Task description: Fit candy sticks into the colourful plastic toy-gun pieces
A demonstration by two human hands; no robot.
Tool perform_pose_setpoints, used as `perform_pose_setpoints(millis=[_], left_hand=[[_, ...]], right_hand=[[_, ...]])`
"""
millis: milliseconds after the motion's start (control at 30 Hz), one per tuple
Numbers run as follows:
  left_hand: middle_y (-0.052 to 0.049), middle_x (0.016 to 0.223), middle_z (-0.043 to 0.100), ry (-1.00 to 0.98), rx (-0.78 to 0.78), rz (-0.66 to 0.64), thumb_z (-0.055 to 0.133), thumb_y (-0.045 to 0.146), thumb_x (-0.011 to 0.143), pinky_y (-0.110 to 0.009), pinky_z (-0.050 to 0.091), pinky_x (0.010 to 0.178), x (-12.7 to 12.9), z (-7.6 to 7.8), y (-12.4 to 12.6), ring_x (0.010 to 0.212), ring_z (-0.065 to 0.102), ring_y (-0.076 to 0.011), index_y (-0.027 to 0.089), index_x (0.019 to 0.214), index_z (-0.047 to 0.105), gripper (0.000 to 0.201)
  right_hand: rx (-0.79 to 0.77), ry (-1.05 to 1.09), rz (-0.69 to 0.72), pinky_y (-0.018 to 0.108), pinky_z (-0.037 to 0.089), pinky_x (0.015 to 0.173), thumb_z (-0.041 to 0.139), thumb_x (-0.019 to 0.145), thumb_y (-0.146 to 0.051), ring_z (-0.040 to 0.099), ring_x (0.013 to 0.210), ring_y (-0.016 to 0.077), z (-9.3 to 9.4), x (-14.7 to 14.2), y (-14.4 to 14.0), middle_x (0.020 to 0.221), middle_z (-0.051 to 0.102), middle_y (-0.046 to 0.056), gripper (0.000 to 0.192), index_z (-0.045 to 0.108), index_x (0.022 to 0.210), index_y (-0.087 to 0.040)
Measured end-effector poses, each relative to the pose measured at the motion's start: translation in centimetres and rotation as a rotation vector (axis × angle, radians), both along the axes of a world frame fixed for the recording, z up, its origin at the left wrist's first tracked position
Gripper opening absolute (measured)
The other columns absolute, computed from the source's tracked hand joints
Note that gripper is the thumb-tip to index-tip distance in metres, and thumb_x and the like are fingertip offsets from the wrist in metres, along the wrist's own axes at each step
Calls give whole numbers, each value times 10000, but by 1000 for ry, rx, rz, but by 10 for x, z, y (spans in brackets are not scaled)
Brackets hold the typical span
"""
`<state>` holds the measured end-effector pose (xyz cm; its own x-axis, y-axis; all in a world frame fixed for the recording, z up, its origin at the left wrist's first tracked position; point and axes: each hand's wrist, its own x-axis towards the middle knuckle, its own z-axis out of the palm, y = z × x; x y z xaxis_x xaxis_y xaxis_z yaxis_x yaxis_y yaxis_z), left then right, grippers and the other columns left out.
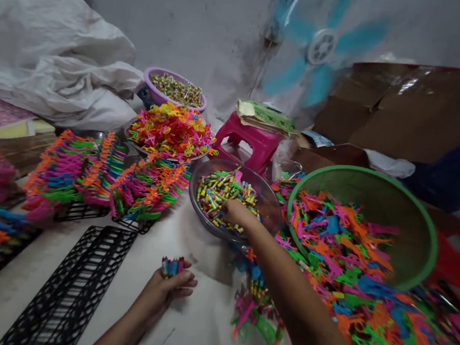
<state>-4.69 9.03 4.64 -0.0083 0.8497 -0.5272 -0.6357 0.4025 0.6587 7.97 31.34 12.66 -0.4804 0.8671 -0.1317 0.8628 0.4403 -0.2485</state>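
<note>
My left hand (173, 283) is closed around a bundle of small wrapped tubes (172, 266), their blue, pink and red ends sticking up above the fingers. My right hand (236, 213) reaches into a clear plastic bowl (203, 222), its fingers bunched among many small yellow, green and red tubes (222, 189). Its fingertips are partly hidden, so what they grip cannot be made out. Left of my left hand, an empty black plastic rack (72, 282) with rows of holes lies on the white floor.
Racks filled with colourful plastic pieces (68, 168) stand at left. Behind are a heaped tray (172, 130) and a purple basin (146, 77) of tubes. A green basket (433, 245) spills plastic pieces at right. A pink stool (251, 136), turning fan (321, 47) and cardboard box (411, 115) stand behind.
</note>
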Motion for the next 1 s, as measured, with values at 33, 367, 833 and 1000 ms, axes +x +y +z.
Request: perform_pose_setpoints(millis=[33, 367, 833, 1000], left_hand=[[-53, 735, 664, -45, -22, 15, 714, 224, 611, -290, 523, 647, -1, 2, 0, 760, 649, -207, 137, 873, 573, 310], [-59, 1206, 527, -304, 254, -99, 726, 346, 587, -388, 412, 878, 8, 3, -10, 1089, 495, -262, 218, 874, 599, 339], [-55, 725, 660, -110, -102, -19, 773, 233, 481, -302, 508, 696, 22, 5, -10, 656, 625, -171, 134, 782, 638, 345], [-38, 675, 640, -89, -75, -56, 778, 270, 485, -230, 481, 484, 16, 1, -7, 587, 606, -154, 144, 734, 645, 309]], right_hand=[[16, 20, -17, 224, 419, 629, 639, 539, -83, 600, 714, 182, 4, 6, -1, 734, 672, 46, 243, 672, 767, -161], [-500, 604, -11, 197, 422, 518, 653, 633, -264, 548, 567, 103, 36, 41, -152, 662, 600, -17, 267, 601, 879, -172], [379, 486, -630, 308, 430, 706, 497, 712, -503, 580, 848, 226, 49, 146, -31, 943, 636, 129, 519, 589, 1045, -115], [300, 168, -661, 313, 408, 798, 579, 651, -465, 536, 1006, 254, 15, 190, 18, 1125, 565, 168, 655, 498, 1179, -86]])
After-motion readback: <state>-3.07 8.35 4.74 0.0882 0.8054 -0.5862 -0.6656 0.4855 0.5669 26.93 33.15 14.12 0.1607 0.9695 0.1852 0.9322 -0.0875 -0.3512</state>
